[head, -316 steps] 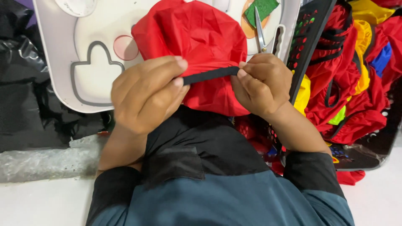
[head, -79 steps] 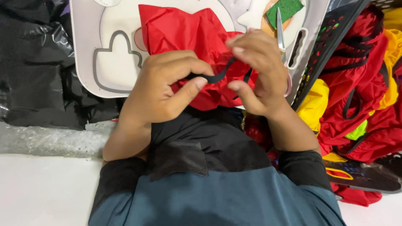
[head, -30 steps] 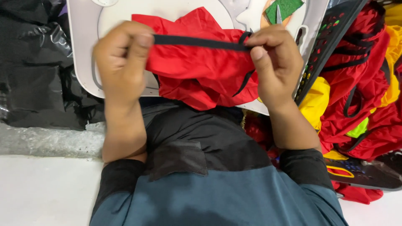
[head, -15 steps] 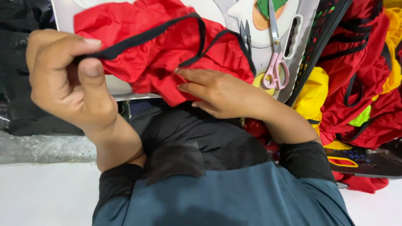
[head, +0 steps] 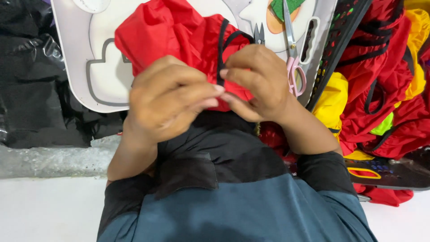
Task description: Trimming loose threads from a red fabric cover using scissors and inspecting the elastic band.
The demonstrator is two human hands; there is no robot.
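Left hand: the left hand (head: pixel 168 101) is curled, thumb and forefinger closed in a pinch on the lower edge of the crumpled red fabric piece (head: pixel 172 38).
Right hand: the right hand (head: pixel 257 80) meets it fingertip to fingertip, fingers closed on the narrow black elastic strap (head: pixel 221 54) and the red cloth beneath.
Strap axis: runs up and away from the pinch, then loops right — directly above both sets of fingertips, a touch nearer the right hand.
Fabric: thin, slightly shiny, wrinkled; held over the white plastic board (head: pixel 76 58).
Nearby: pink-handled scissors (head: pixel 293 58) just right of the hand; heaped red and yellow fabric (head: pixel 380 89) further right.
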